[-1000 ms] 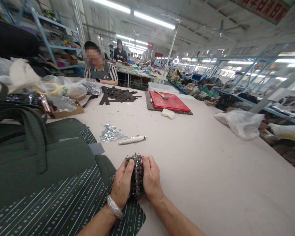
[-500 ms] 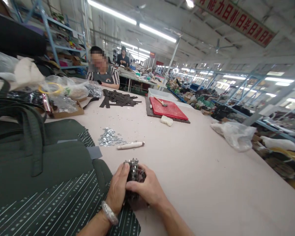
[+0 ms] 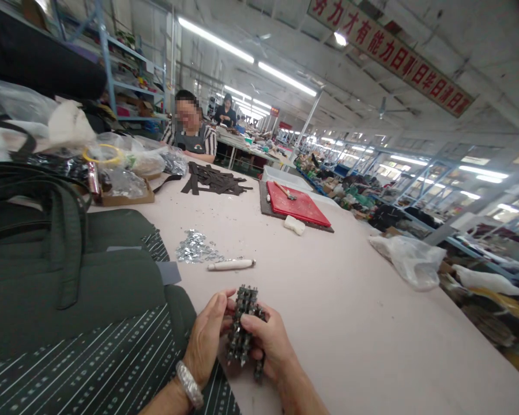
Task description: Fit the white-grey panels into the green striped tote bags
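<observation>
Between my hands is a dark bundle (image 3: 242, 325) set with rows of small shiny metal pieces, possibly strips with metal fittings; its exact kind I cannot make out. My right hand (image 3: 270, 340) grips its right side, thumb across the front. My left hand (image 3: 210, 328), with a silver bracelet at the wrist, has its fingers curled against the left side, fingertips partly hidden behind it. Beyond the hands lies a white-handled tool (image 3: 232, 265), next to a scatter of small flat silvery pieces (image 3: 195, 246). Dark green bags (image 3: 125, 282) with a striped, lettered lining are at my left.
Dark strips (image 3: 216, 180) lie heaped farther up the table (image 3: 350, 300). A hammer (image 3: 285, 191) rests on a red board (image 3: 300, 204), near a white block (image 3: 294, 225). Plastic bags and a cardboard box (image 3: 130, 196) stand at left. A co-worker (image 3: 192, 129) sits across the table.
The bundle has been turned more upright and shows more of its metal rows. My right thumb has moved up onto its front, and my left hand has loosened slightly. The view has tilted upward.
</observation>
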`<state>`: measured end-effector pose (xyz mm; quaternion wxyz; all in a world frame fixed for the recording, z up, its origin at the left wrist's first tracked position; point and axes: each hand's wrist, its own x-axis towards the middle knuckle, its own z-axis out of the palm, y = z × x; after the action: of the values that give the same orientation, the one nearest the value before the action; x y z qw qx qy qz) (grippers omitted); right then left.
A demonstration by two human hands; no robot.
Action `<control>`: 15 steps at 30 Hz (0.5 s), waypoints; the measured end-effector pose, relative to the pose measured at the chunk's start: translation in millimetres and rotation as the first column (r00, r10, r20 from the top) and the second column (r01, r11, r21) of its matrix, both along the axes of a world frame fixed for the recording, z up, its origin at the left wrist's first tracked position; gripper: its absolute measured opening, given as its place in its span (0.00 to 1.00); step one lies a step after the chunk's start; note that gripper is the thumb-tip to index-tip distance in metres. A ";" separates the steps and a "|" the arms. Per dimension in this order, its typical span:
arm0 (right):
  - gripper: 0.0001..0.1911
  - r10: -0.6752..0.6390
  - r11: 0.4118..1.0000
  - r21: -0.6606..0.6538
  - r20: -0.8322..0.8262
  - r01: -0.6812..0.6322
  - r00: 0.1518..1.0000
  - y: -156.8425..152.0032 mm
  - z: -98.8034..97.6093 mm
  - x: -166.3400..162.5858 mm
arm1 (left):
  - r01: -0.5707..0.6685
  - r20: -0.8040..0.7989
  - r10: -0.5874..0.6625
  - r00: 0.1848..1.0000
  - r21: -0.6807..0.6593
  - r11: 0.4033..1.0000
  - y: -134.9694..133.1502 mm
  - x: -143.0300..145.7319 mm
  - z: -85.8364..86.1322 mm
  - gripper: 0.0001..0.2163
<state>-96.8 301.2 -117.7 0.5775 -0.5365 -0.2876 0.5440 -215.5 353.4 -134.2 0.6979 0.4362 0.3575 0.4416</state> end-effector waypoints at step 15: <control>0.17 -0.465 0.885 -0.076 -0.174 0.459 0.868 195.1 29.6 86.9 | -0.129 0.038 0.133 0.990 -0.091 0.987 4.5 12.8 -11.1 0.35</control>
<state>-9.9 496.4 -88.1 0.7063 -0.5456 -0.0866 0.4428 -202.7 357.9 -145.3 0.6936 0.3704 0.3893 0.4797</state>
